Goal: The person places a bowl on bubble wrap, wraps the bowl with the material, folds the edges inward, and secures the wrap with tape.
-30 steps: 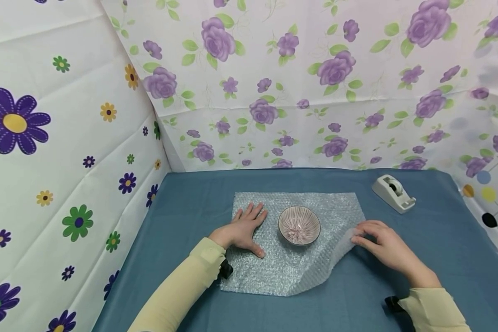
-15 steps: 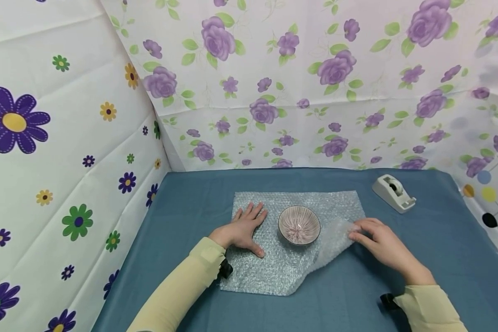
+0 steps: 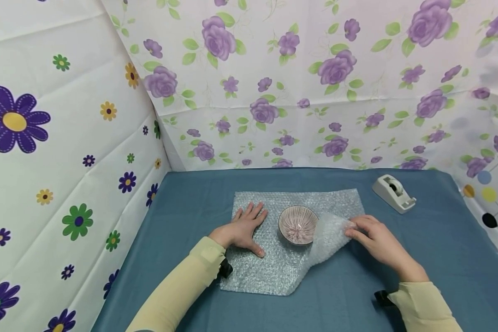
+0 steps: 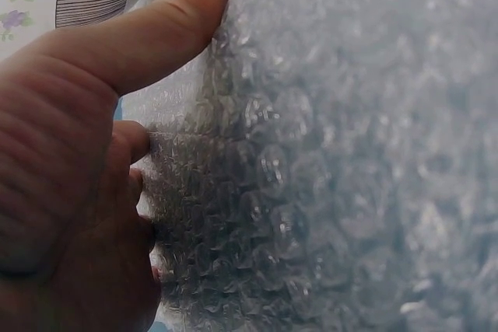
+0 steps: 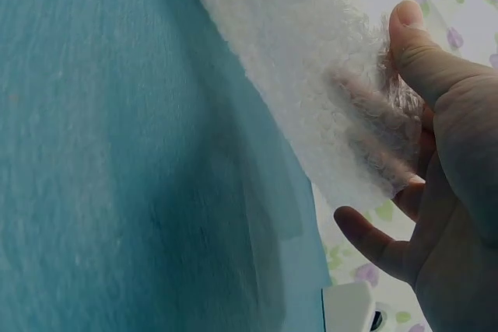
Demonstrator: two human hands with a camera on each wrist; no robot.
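A bowl (image 3: pixel 297 225) with fine dark lines inside sits upright on a sheet of bubble wrap (image 3: pixel 265 276), spread on the blue cloth. My left hand (image 3: pixel 246 230) rests with fingers spread on the sheet, left of the bowl; in the left wrist view its thumb (image 4: pixel 167 25) lies against the bubbles. The near right corner of the sheet is pinched between the thumb and fingers of my right hand (image 3: pixel 379 242). That corner is lifted and folded inward, and covers the bowl's right edge. Through the film some right fingertips show in the right wrist view.
A white tape dispenser (image 3: pixel 394 192) stands at the back right of the blue-covered table (image 3: pixel 199 193). Behind it hangs a curtain (image 3: pixel 274 83) with purple roses, and a daisy-print sheet (image 3: pixel 79 184) hangs along the left side.
My right hand has moved a little left and away from me, drawing the bubble wrap corner over until it covers the bowl's right edge. The left hand has stayed in place.
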